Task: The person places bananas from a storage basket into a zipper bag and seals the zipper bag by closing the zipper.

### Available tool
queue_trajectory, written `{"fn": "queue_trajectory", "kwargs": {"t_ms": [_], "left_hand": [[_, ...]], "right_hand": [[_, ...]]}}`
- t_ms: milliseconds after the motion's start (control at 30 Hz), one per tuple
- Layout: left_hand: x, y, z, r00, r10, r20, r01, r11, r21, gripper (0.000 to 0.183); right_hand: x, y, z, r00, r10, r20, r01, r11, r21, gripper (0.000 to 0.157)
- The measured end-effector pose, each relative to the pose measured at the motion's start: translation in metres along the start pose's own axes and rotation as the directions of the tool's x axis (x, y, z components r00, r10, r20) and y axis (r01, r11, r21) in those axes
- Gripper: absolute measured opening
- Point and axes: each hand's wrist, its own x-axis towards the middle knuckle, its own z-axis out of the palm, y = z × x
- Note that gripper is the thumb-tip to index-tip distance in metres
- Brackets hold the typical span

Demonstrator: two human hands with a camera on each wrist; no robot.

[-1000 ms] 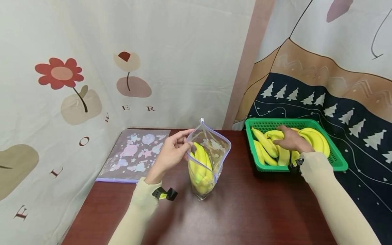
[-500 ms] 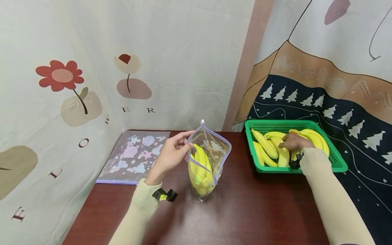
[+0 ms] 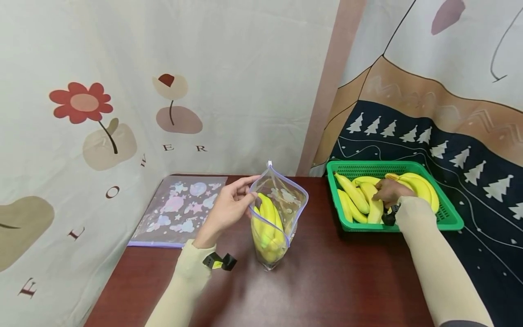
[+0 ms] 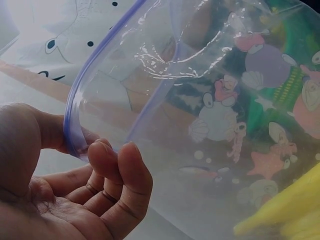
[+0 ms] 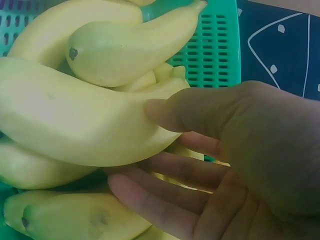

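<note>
My left hand (image 3: 229,204) pinches the purple-edged rim of a clear zip bag (image 3: 297,200) between thumb and fingers. The bag stands upright on the table with its mouth spread, and several yellow bananas (image 3: 267,222) are inside. In the left wrist view the bag's film shows printed sea creatures. On the right, my right hand (image 3: 390,191) reaches into a green basket (image 3: 453,222) of bananas. The right wrist view shows its thumb on top of one banana (image 5: 85,120) and fingers curled beneath it; that banana lies among the others.
Another printed zip bag (image 3: 175,209) lies flat on the dark red table (image 3: 318,281) at the left. Behind the table hangs a pale curtain (image 3: 245,91) with flower prints. A dark cloth with tree prints (image 3: 461,159) rises behind and right of the basket.
My right hand has lowered and closed around a banana in the basket, which has shifted slightly left. My left hand stays at the bag's rim.
</note>
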Motion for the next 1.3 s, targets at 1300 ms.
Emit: {"fn": "queue_trajectory", "kwargs": {"t_ms": [1300], "left_hand": [[-0.003, -0.003, 0.000, 1.000, 0.027, -0.002, -0.027, 1.000, -0.014, 0.045]], "right_hand": [[-0.023, 0.005, 0.008, 0.951, -0.070, -0.300, 0.116, 0.983, 0.140, 0.079]]}}
